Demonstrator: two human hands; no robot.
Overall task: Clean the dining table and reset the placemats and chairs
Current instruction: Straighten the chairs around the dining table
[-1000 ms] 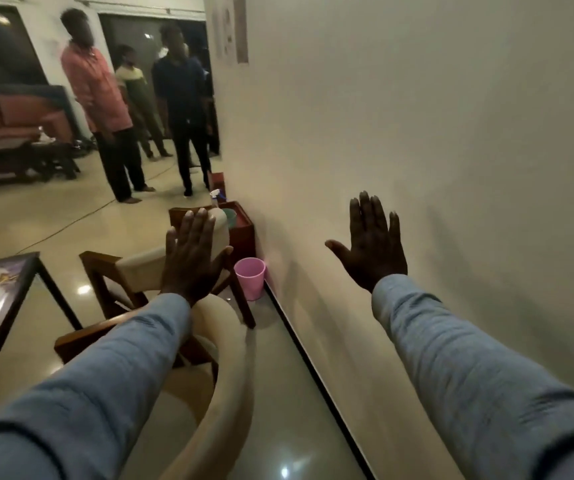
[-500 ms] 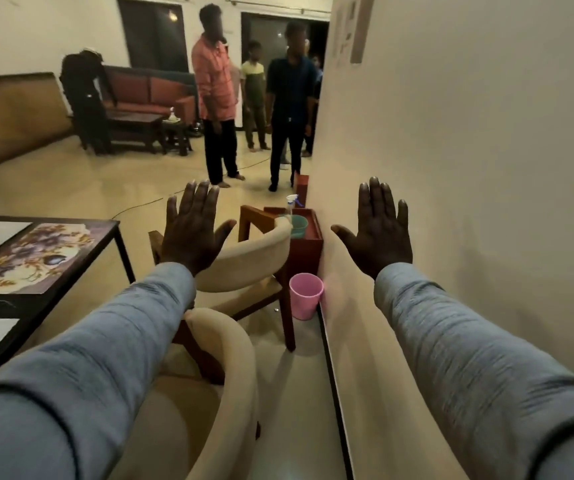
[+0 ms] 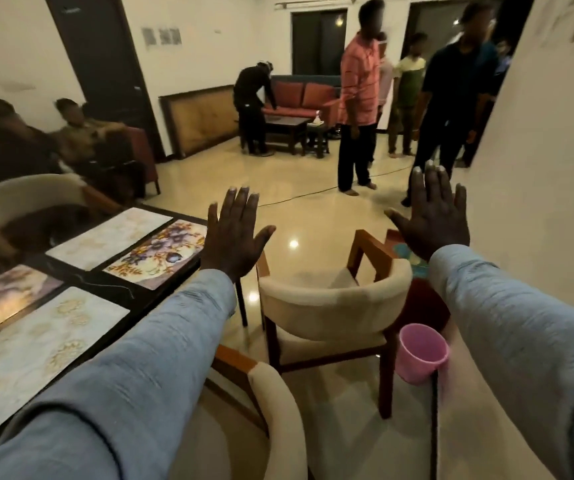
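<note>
Holding both arms straight out in grey-blue sleeves, backs of the hands facing the camera. Left hand (image 3: 232,233) raised with fingers straight and close together, thumb spread to the side, gripping nothing, hovering just past the far corner of the dining table (image 3: 174,284). Right hand (image 3: 432,220) lifted the same way, fingers straight and slightly fanned, thumb out, touching nothing, hanging well right of the dining table, near the pale wall (image 3: 538,202).

Lying flat on the dining table: a floral placemat (image 3: 155,254) at the far corner, a pale placemat (image 3: 109,237) just beside it, another pale patterned placemat (image 3: 32,344) nearer the camera, and a brownish placemat (image 3: 1,299) at the left edge, partly cut off by the frame.

Standing just right of the dining table's corner: a cream chair (image 3: 330,306) with wooden legs, its curved back turned toward the camera. Showing closer in, beside the dining table's near edge: a second cream chair (image 3: 275,410), only its back in view. Sitting at the far side of the dining table: a third cream chair (image 3: 26,199).

Resting on the floor right of the first chair, against the wall: a pink cup (image 3: 420,355). Standing and sitting well beyond the dining table: several people, blurred, near a sofa (image 3: 299,95) and a low table (image 3: 285,126).
</note>
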